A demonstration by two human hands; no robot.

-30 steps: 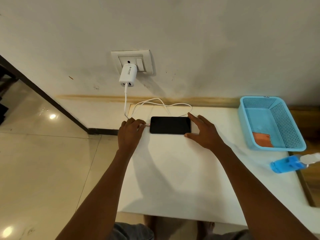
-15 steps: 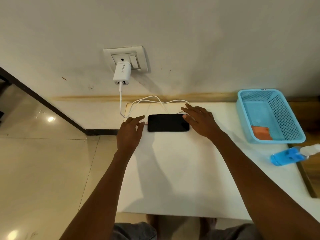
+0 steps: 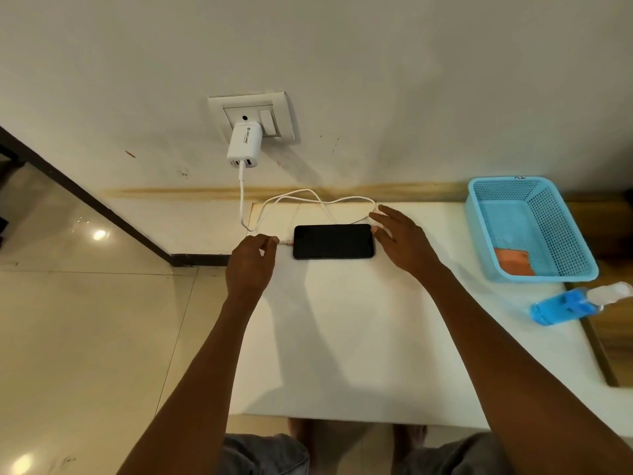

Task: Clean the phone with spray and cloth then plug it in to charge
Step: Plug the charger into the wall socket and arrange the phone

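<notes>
1. Phone (image 3: 333,241) is lying flat, screen dark, on the white table (image 3: 342,337), just above frame center, long side running left-right.
2. Left hand (image 3: 250,265) is sitting at the phone's left end, fingers curled, fingertips pinching the cable plug (image 3: 286,241) right at the phone's left edge. Can't tell whether the plug is fully seated.
3. Right hand (image 3: 402,238) is resting at the phone's right end, fingers straight and spread wide, fingertips touching the phone's upper right corner; holding nothing.
4. White cable (image 3: 308,197) is looping along the table's far edge above the phone and running up to the white charger (image 3: 244,145), which is sitting in the wall socket (image 3: 253,116) in the upper middle of the frame.
5. Blue basket (image 3: 561,214) is sitting at the right of the frame, well apart from the phone, with the orange cloth (image 3: 513,262) lying in its near corner.
6. Blue spray bottle (image 3: 575,303) is lying on its side just below the basket, at the right edge.
</notes>
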